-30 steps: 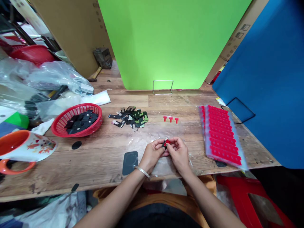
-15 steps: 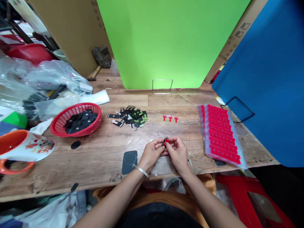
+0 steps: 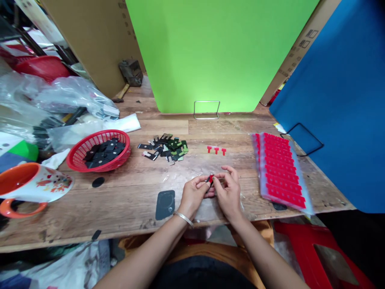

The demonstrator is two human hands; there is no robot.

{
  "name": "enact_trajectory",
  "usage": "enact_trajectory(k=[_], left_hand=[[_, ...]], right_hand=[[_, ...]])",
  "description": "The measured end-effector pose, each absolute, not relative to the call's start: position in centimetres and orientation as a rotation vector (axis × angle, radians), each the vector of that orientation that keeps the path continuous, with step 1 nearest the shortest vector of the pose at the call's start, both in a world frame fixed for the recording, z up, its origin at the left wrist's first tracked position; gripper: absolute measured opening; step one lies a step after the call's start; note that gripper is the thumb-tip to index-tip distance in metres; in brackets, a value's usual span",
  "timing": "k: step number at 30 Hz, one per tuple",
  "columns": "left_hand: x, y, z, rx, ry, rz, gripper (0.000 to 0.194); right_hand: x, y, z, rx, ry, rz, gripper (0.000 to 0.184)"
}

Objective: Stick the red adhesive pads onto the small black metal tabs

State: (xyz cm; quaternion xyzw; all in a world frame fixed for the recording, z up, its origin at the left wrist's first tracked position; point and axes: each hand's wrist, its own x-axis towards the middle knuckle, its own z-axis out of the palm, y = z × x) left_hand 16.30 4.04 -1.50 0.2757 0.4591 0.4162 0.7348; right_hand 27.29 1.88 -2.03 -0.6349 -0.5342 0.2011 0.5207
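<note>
My left hand (image 3: 195,193), with a bracelet at the wrist, pinches a small flat black piece (image 3: 208,184) near the table's front edge. A red sticker (image 3: 211,179) lies over the black piece, partly hidden by fingers. My right hand (image 3: 229,192) is closed with thumb and index finger at the red sticker, its other fingers lifted. Beyond my hands, three red T-shaped stickers (image 3: 216,150) sit in a row on the wooden table (image 3: 129,200). Left of them is a loose pile of flat black pieces with slots (image 3: 165,147).
A red basket (image 3: 120,163) holds more black pieces, beside an orange-and-white mug (image 3: 54,185). On the right lie sheets of red stickers (image 3: 281,170). A green panel (image 3: 216,56) and a blue panel (image 3: 333,100) stand at the back. Plastic bags (image 3: 69,96) crowd the left.
The fingers of my right hand have lifted and spread somewhat, while its thumb and index finger stay at the red sticker. The black piece has turned slightly in my left hand.
</note>
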Motion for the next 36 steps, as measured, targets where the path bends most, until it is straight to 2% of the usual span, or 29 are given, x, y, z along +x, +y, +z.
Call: enact_trajectory(k=[21,22,25,26,27,30,36], left_hand=[[15.9,4.2,-1.7,0.627,0.968,0.885,0.028],[15.9,4.2,-1.7,0.624,0.962,0.884,0.029],[15.7,4.2,-1.7,0.627,0.955,0.868,0.03],[15.7,4.2,-1.6,0.629,0.955,0.864,0.031],[15.6,4.2,-1.6,0.631,0.955,0.861,0.031],[15.6,4.2,-1.5,0.634,0.96,0.856,0.032],[15.7,4.2,-1.4,0.639,0.975,0.851,0.033]], right_hand=[[27.2,2.7,-2.5,-1.514,-1.256,0.516,0.009],[27.2,2.7,-2.6,-1.514,-1.231,0.526,0.012],[27.4,2.7,-2.7,-1.51,-1.105,0.596,0.049],[27.5,2.7,-2.6,-1.508,-1.074,0.647,0.055],[27.7,2.8,-2.5,-1.505,-1.066,0.719,0.052],[28.1,3.0,-2.3,-1.466,-1.104,0.967,0.019],[28.2,3.3,-2.4,-1.4,-1.055,1.092,0.022]])
